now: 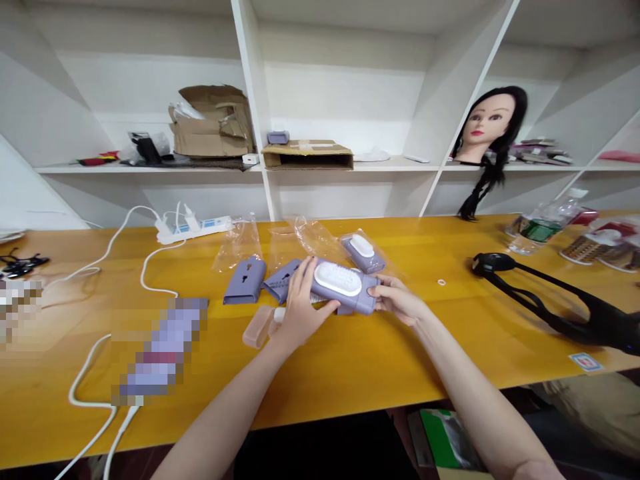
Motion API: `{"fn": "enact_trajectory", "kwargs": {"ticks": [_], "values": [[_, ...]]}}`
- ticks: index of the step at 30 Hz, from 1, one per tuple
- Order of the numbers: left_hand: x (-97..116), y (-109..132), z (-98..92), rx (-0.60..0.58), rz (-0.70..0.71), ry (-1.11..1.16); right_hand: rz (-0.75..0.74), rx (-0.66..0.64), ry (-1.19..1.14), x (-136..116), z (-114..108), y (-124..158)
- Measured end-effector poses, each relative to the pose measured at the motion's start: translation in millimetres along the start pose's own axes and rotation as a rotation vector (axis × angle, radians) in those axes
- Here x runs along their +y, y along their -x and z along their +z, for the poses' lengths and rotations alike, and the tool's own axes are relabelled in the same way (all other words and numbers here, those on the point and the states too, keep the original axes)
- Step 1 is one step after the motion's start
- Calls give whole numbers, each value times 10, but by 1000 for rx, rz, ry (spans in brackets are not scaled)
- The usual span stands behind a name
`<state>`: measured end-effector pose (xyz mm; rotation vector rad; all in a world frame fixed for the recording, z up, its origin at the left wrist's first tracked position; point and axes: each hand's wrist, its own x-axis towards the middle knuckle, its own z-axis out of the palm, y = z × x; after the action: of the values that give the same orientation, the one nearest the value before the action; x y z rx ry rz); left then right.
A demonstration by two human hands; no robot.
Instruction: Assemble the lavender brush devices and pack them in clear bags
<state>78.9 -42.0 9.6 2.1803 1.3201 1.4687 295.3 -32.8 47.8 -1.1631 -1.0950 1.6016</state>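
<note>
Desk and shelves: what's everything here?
Boxy shelving: one, white, back.
Wooden desk: one, yellow-brown, foreground.
Cardboard boxes: two, brown, shelves.
Mannequin head: one, black-haired, right shelf.
Power strip: one, white, rear left.
Cables: several, white, left.
Pixelated slab: one, purplish, left.
Plastic bags: several, clear, rear middle.
Oval-topped plastic devices: two, purple-white, one held, one behind.
Hollow plastic sleeves: two visible, purple, left-centre.
Rounded block: one, pinkish, left-centre.
Curved frame: one, black, right.
Labelled bottle: one, clear-green, right.
Small clutter: uncounted, mixed, elsewhere.
Left hand: one, bare, holding device.
Right hand: one, bare, holding device.
</note>
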Motion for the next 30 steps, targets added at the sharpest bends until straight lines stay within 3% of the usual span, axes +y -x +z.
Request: {"fn": "enact_trajectory", "kwargs": {"ticks": [4, 11, 15, 22, 26, 30], "values": [[-52, 11, 70, 31, -228, 49, -60, 24, -18, 19, 78, -100], [-6, -1, 31, 37, -274, 152, -221, 193, 45, -14, -67, -23], [-35, -49, 32, 104, -402, 313, -335, 255, 97, -49, 24, -33], [-5, -197, -105, 280, -565, 1223, -701, 201, 588, 116, 561, -129], [-2, -215, -160, 445, -656, 1315, -792, 254, 865, 219, 690, -190], [81, -191, -187, 378, -649, 1312, -793, 295, 1006, 226, 673, -179]]}}
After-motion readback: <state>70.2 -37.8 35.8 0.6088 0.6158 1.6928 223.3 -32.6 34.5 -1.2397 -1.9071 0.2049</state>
